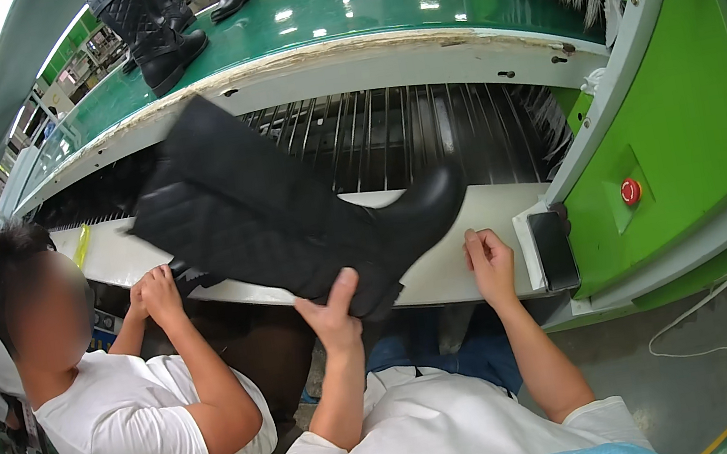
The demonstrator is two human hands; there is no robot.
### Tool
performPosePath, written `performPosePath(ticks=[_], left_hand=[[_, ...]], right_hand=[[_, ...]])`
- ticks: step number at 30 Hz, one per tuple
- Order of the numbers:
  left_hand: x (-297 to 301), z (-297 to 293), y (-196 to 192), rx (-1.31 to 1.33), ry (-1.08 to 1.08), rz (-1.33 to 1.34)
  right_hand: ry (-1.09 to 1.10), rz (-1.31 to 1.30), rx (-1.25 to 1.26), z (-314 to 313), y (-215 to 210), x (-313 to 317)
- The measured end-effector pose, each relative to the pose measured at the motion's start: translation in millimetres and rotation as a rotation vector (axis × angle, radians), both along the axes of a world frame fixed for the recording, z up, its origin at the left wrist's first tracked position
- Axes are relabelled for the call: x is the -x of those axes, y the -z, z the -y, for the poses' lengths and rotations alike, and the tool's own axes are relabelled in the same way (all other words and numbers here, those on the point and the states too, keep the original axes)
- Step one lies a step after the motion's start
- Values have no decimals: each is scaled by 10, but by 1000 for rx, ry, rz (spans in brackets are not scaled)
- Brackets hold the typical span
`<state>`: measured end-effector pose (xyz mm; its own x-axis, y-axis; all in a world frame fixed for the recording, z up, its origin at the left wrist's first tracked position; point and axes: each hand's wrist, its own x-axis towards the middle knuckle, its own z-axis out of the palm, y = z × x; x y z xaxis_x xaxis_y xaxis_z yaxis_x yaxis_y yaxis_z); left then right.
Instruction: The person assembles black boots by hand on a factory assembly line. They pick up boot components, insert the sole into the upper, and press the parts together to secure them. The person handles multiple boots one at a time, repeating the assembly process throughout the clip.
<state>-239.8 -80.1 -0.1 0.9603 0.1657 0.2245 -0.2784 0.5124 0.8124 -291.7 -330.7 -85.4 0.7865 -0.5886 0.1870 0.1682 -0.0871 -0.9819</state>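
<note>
The left hand [331, 308] reached up from a raised forearm, its thumb pressed against the heel end of a tall black quilted boot [285, 211] and its fingers apparently curled behind the sole, though the boot hid them. The boot lay tilted across the white ledge [446, 266], toe pointing right and the long shaft rising to the upper left over the dark slatted opening [405, 130] of the machine. The right hand [490, 266] rested on the ledge just beside the boot's toe, holding nothing, fingers together and bent loosely down against the surface. A dark phone-like slab [554, 250] sat at the ledge's right end, near that hand, beside the green housing with its red button [631, 190]. To the left, another person in a white shirt [129, 426] had both hands [154, 296] at the ledge edge under the boot's shaft. Above, more black boots [157, 31] stood on the green conveyor belt [366, 3].
</note>
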Motion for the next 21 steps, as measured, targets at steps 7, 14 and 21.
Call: performPosePath(ticks=[7, 14, 21], left_hand=[[-1172, 7, -1855, 9, -361, 551], [-3571, 43, -3430, -484, -386, 642], [-4646, -50, -2460, -1141, -337, 450]], right_hand=[[9, -16, 259, -117, -45, 30], [27, -22, 329, -80, -112, -5], [30, -38, 413, -86, -152, -32]])
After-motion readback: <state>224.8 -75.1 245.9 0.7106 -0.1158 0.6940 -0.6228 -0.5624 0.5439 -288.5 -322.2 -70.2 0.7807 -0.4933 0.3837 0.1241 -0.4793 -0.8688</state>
